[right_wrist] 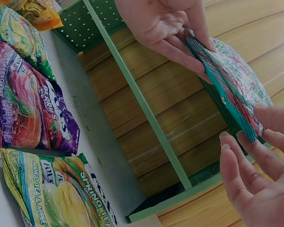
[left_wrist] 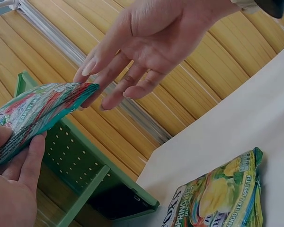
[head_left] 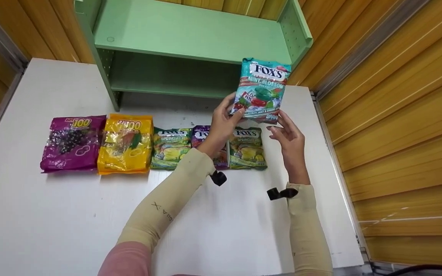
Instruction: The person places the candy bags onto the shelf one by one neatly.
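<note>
A teal candy bag [head_left: 263,92] marked Fox's Mint Blossom is held up off the table, its printed front facing the head camera. My left hand [head_left: 223,122] grips its lower left corner, thumb in front and fingers behind. At the lower right corner, my right hand [head_left: 292,143] has loosely bent, spread fingers; in the right wrist view its fingertips [right_wrist: 226,147] are close to the bag's edge, and whether they touch it I cannot tell. Below lie two green-yellow Fox's bags [head_left: 248,148] [head_left: 171,148], with a purple Fox's bag [head_left: 223,155] between them, partly hidden by my left hand.
A purple bag [head_left: 73,143] and an orange bag [head_left: 125,143], both marked 100, continue the row leftward on the white table [head_left: 71,222]. Behind stands a green shelf unit [head_left: 190,34] with two visible levels. Wood-panelled walls [head_left: 405,153] enclose the table's sides and back.
</note>
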A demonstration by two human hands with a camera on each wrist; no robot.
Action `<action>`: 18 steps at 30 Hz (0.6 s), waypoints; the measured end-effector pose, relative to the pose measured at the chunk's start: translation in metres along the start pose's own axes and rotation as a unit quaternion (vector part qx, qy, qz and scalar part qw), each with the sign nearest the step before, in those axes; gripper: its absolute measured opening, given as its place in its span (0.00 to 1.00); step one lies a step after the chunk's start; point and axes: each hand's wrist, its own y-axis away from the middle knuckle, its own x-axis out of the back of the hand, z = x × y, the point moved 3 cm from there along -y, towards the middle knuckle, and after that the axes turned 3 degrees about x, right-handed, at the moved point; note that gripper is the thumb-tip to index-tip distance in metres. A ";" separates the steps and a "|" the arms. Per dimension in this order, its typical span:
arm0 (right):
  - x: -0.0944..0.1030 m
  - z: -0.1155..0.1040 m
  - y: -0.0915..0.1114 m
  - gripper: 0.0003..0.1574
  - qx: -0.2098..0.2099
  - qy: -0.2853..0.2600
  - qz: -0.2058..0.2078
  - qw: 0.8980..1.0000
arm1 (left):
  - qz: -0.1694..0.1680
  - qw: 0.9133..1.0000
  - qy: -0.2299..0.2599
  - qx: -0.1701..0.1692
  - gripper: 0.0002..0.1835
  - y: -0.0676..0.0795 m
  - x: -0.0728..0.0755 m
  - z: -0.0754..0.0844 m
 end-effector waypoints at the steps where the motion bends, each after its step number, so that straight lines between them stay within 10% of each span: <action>1: -0.001 -0.001 -0.001 0.33 0.000 0.002 0.007 1.000 | 0.002 1.000 -0.002 -0.002 0.28 -0.001 0.000 0.001; 18: -0.017 -0.015 -0.024 0.34 0.006 0.004 0.043 0.999 | 0.028 1.000 -0.008 -0.011 0.27 -0.014 -0.007 0.022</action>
